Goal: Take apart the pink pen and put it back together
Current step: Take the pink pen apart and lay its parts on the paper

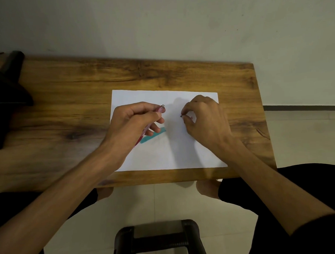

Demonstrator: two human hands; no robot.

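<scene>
Your left hand gripped the pink pen, open end toward 3 o'clock; your right hand pinched a small part. Advisable: align axes before joining.

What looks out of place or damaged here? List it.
Nothing looks damaged or spilled. The pink pen is in the left hand, and the right hand pinches a small piece apart from it, as the task requires. A teal item lies on the white paper.
</scene>
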